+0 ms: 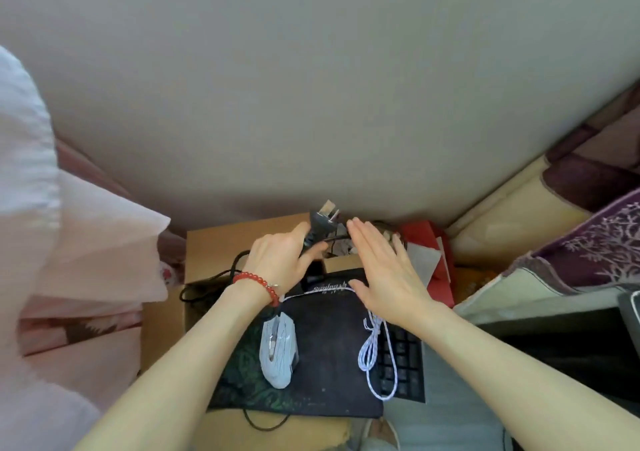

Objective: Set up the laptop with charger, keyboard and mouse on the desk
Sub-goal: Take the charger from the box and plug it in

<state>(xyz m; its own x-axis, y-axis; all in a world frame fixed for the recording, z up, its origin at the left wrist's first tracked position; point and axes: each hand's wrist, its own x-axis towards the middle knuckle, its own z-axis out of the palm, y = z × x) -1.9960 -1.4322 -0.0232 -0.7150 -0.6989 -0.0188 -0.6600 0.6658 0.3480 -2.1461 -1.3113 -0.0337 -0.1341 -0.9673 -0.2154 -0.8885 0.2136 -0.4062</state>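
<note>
My left hand (pixel 280 260), a red bead bracelet on its wrist, grips the black charger plug (pixel 320 222), whose metal prongs point up toward the wall. Its black cable (pixel 207 277) trails left into a cardboard box (pixel 221 242). My right hand (pixel 384 270) hovers flat with straight fingers just right of the plug, holding nothing. Below the hands a white mouse (pixel 278 350) lies on a dark mouse pad (pixel 322 357), and its white braided cord (pixel 375 350) loops over a black keyboard (pixel 405 364). No laptop is plainly visible.
A plain wall fills the upper view. Pink fabric (pixel 69 242) hangs at the left. A red bag (pixel 433 253) stands behind the box, and patterned purple bedding (pixel 588 242) with a cream base lies at the right. A dark surface (pixel 554 339) sits at lower right.
</note>
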